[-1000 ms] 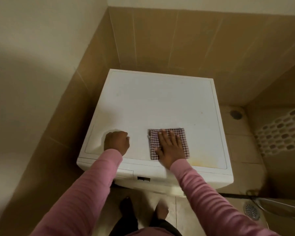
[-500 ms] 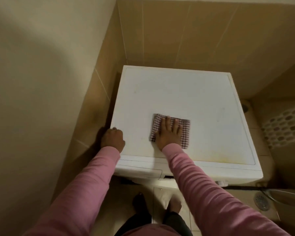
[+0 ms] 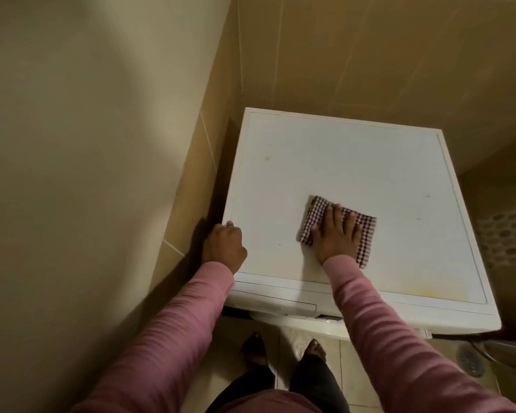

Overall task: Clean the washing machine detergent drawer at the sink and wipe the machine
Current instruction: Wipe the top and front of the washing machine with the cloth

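where the left hand curls over the left edge of the washing machine, its fingers are hidden, so its grip cannot be told. the right hand lies flat, fingers spread, pressing the checked cloth onto the top. a floor drain shows dimly at right.

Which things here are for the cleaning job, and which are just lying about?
For the job:
checked cloth, flat under the right hand
washing machine, with the cloth on its top
left hand, holding the machine's left edge

Just there:
floor drain
holed panel on the right
tiled wall
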